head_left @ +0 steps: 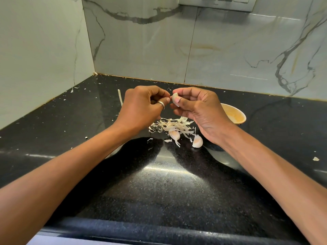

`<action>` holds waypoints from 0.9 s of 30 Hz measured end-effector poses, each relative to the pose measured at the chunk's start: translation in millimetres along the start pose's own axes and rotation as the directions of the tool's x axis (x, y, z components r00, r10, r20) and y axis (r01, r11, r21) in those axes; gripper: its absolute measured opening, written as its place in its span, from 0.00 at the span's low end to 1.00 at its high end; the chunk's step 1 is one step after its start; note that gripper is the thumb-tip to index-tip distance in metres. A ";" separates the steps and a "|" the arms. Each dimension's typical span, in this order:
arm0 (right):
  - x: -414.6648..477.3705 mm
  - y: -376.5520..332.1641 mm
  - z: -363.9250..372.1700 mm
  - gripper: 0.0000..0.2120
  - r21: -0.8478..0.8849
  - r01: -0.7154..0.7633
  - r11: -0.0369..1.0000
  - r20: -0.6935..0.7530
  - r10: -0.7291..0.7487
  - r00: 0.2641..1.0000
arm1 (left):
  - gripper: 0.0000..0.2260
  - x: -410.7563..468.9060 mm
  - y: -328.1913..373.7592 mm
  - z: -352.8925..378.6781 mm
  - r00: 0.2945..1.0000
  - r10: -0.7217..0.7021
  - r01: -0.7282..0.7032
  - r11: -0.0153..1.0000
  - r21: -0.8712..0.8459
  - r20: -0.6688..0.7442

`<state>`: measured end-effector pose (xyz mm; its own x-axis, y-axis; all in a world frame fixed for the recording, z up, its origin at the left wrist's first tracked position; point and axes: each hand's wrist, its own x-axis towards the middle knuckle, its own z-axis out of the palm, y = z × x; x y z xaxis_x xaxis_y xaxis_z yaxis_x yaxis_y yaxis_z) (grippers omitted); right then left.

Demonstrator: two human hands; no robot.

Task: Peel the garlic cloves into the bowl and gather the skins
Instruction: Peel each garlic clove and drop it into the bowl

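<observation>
mid-peel here: the right hand (196, 110) has a clove (175, 100) pinched between thumb and fingers, held up above the counter (159, 183). the left hand (141, 105), fingers curled and a ring (161, 104) on one of them, nips in at the tip of that same clove. whether thumb and forefinger have a flap of skin or just the bare tip is too small to tell.

light little thing, this clove. it's firm in the body, but the skin is papery and dry and will likely tear off in strips. once bare, it'll probably turn tacky and slick. best hold is across the fat belly while the other hand picks at the pointed end, which is pretty much the set-up on show.

below the hands a pile of skins (172, 126) lies loose on the counter. two more cloves (174, 135) sit at its near edge, unpeeled by the look of them. the bowl (235, 114) sits just behind the right hand, partly hidden by it.

the surface is polished black speckled stone, glossy, so skins should slide and scatter at a breath. flecks are strewn across it, and a long strip (120, 97) lies beyond the left hand. a veined marble-look backsplash (141, 50) wraps the corner, with a switch plate (217, 2) up top.
</observation>
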<state>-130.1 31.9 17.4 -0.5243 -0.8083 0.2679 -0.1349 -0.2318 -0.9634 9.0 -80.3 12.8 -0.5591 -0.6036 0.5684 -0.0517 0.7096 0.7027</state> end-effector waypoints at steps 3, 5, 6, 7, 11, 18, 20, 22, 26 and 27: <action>0.0 0.6 -1.0 0.11 -0.025 0.007 1.000 0.009 -0.007 1.000 | 0.05 -1.2 2.1 -1.0 0.999 0.048 -0.048 0.998 0.027 -0.009; 0.7 1.4 -1.4 0.11 -0.047 0.015 0.999 0.011 -0.015 1.000 | 0.06 -1.7 3.0 -1.5 0.996 0.088 -0.086 0.993 0.075 -0.025; 1.2 1.9 -1.4 0.11 -0.058 0.020 0.998 0.013 -0.019 1.000 | 0.06 -1.3 2.4 -1.4 0.995 0.099 -0.096 0.991 0.090 -0.029; 1.7 2.8 -1.5 0.11 -0.070 0.026 0.997 0.015 -0.025 1.000 | 0.06 -0.8 1.1 -1.0 0.994 0.106 -0.103 0.990 0.095 -0.026; 3.1 5.6 -1.2 0.11 -0.152 0.056 0.987 0.027 -0.053 0.998 | 0.10 -1.2 -3.1 0.4 0.989 0.151 -0.148 0.976 0.162 -0.001; 4.7 9.1 -1.2 0.10 -0.272 0.099 0.957 0.059 -0.086 0.995 | 0.13 -2.0 -5.2 -0.1 0.972 0.229 -0.231 0.923 0.307 0.043; 4.3 8.8 -1.0 0.10 -0.305 0.112 0.946 0.063 -0.098 0.993 | 0.14 -1.7 -5.2 -1.0 0.967 0.249 -0.252 0.904 0.344 0.053; 4.0 9.0 -0.1 0.09 -0.350 0.128 0.928 0.064 -0.112 0.992 | 0.14 -2.2 -4.8 -1.6 0.959 0.272 -0.280 0.876 0.392 0.078; 4.6 12.4 0.5 0.09 -0.458 0.148 0.876 0.071 -0.129 0.989 | 0.15 -3.9 -4.8 -1.5 0.941 0.306 -0.335 0.797 0.503 0.143; 4.6 12.7 0.6 0.09 -0.481 0.153 0.863 0.077 -0.132 0.988 | 0.16 -4.2 -5.0 -1.5 0.937 0.312 -0.346 0.780 0.522 0.154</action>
<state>-133.7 24.9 6.4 -0.4352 -0.8100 0.3930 -0.6013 -0.0634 -0.7965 12.8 -81.8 7.6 -0.6680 -0.2883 0.6860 -0.2792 0.9516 0.1281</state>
